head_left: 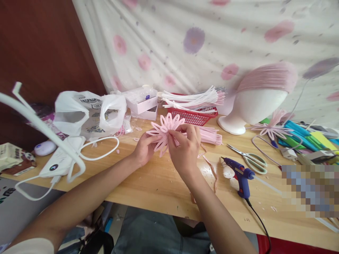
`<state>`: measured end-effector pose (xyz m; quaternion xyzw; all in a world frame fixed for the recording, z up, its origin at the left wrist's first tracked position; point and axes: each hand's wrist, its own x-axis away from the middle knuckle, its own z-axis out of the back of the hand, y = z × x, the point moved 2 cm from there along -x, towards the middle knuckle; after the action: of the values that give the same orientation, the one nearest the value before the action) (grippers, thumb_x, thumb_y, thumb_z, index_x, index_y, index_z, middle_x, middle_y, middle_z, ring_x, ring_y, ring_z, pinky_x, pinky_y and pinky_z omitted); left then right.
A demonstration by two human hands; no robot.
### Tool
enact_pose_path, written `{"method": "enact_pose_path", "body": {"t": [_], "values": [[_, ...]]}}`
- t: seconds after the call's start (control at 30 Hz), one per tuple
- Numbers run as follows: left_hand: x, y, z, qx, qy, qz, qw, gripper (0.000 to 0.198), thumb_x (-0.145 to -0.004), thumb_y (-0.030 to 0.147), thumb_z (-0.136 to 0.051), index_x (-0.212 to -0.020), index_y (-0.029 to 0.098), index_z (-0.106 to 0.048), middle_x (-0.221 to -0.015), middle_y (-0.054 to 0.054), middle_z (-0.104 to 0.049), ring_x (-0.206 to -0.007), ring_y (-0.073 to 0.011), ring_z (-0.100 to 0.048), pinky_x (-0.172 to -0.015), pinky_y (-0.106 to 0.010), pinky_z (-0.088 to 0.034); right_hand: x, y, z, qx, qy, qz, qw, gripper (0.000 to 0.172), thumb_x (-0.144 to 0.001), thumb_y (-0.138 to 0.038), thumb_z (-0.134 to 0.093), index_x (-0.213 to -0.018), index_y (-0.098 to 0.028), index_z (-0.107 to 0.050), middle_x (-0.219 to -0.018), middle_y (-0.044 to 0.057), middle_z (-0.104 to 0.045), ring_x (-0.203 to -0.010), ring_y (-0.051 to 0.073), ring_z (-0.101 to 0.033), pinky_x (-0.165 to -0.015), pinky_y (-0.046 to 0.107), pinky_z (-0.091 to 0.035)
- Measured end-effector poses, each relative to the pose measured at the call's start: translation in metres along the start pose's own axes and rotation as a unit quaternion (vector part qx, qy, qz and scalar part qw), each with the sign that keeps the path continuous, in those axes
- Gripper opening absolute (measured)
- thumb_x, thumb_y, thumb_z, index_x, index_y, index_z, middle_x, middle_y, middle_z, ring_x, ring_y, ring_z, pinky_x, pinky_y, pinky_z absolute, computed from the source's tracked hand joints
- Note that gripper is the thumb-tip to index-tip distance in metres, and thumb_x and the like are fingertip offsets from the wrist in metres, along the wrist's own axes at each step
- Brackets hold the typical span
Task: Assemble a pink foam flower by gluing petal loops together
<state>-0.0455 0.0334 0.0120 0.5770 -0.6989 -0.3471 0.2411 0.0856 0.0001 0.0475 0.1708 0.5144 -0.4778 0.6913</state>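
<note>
Between my two hands, above the middle of the table, is a pink pipe-cleaner flower [169, 123] with many looped petals. My left hand [145, 149] grips its left side, the fingers partly behind the petals. My right hand [185, 144] pinches near the flower's centre, thumb and fingertips pressed together. Just beyond the right hand lies a bundle of pink pipe cleaners [210, 135]. To the right rest a blue glue gun [241, 174] and a pair of scissors [251, 158] with pale green handles.
A red basket [194, 117] of white and pink pipe cleaners stands behind my hands. Beside it is a white foam head [258, 106] with a pink covering. On the left are a plastic bag [87, 116], a white power bank [60, 158] and a white curved stand [47, 132]. Another pink looped flower [275, 128] lies right.
</note>
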Motion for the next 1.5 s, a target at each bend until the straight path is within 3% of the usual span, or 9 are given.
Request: {"method": "enact_pose_path", "body": {"t": [0.63,0.8,1.1,1.23,1.3,1.4,1.5], "values": [[0.001,0.003,-0.005,0.008,0.001,0.001,1.000,0.010,-0.067,0.016,-0.078,-0.077,0.015,-0.078,-0.078,-0.004,-0.075,-0.071,-0.0157,-0.066,-0.070,-0.026,-0.051,-0.001,-0.001,0.003,0.012,0.005,0.013,1.000,0.014,-0.095,-0.017,-0.067,-0.085,-0.021,-0.077,-0.092,0.007,-0.067,-0.088,0.021,-0.055,-0.079,0.038,-0.045],[0.002,0.003,-0.003,-0.005,0.001,0.001,1.000,0.011,-0.069,0.019,-0.079,-0.080,0.015,-0.079,-0.080,-0.004,-0.076,-0.074,-0.0160,-0.067,-0.073,-0.027,-0.052,-0.001,-0.003,0.010,-0.011,0.031,0.016,0.999,0.009,-0.095,-0.017,-0.066,-0.090,-0.021,-0.073,-0.095,0.007,-0.067,-0.090,0.021,-0.057,-0.081,0.038,-0.047],[0.002,0.001,0.001,-0.012,0.022,-0.007,1.000,0.017,-0.067,0.024,-0.082,-0.081,0.014,-0.080,-0.077,-0.004,-0.076,-0.070,-0.0171,-0.068,-0.068,-0.028,-0.052,0.007,0.006,0.027,-0.051,0.027,-0.049,0.997,0.013,-0.098,-0.017,-0.061,-0.087,-0.022,-0.066,-0.089,0.003,-0.067,-0.087,0.019,-0.062,-0.079,0.035,-0.048],[0.003,0.003,0.000,0.003,0.030,-0.021,0.999,0.019,-0.066,0.027,-0.081,-0.079,0.014,-0.079,-0.078,-0.006,-0.077,-0.074,-0.0207,-0.072,-0.069,-0.031,-0.054,0.019,0.004,0.053,-0.070,-0.010,-0.086,0.994,0.026,-0.101,-0.019,-0.054,-0.078,-0.022,-0.066,-0.085,0.003,-0.068,-0.083,0.019,-0.065,-0.074,0.033,-0.048],[0.003,0.004,-0.001,0.009,0.029,-0.027,0.999,0.019,-0.066,0.028,-0.081,-0.080,0.015,-0.079,-0.080,-0.007,-0.078,-0.081,-0.0252,-0.074,-0.072,-0.035,-0.056,0.035,0.006,0.075,-0.060,-0.012,-0.109,0.992,0.021,-0.099,-0.019,-0.058,-0.082,-0.022,-0.068,-0.087,0.003,-0.070,-0.081,0.019,-0.067,-0.073,0.033,-0.049],[0.004,0.005,-0.004,0.014,0.028,-0.030,0.999,0.019,-0.065,0.028,-0.081,-0.079,0.015,-0.077,-0.080,-0.007,-0.078,-0.093,-0.0316,-0.075,-0.080,-0.041,-0.058,0.072,0.018,0.113,-0.001,0.011,-0.174,0.985,0.015,-0.097,-0.024,-0.062,-0.084,-0.023,-0.069,-0.088,0.006,-0.071,-0.086,0.024,-0.070,-0.079,0.038,-0.052],[0.004,0.006,-0.004,0.015,0.033,-0.031,0.999,0.020,-0.064,0.027,-0.082,-0.080,0.015,-0.076,-0.082,-0.007,-0.078,-0.098,-0.0330,-0.075,-0.084,-0.043,-0.059,0.114,0.038,0.151,0.074,0.054,-0.270,0.959,0.016,-0.095,-0.035,-0.063,-0.083,-0.024,-0.068,-0.089,0.009,-0.070,-0.085,0.028,-0.069,-0.084,0.045,-0.053]]}}
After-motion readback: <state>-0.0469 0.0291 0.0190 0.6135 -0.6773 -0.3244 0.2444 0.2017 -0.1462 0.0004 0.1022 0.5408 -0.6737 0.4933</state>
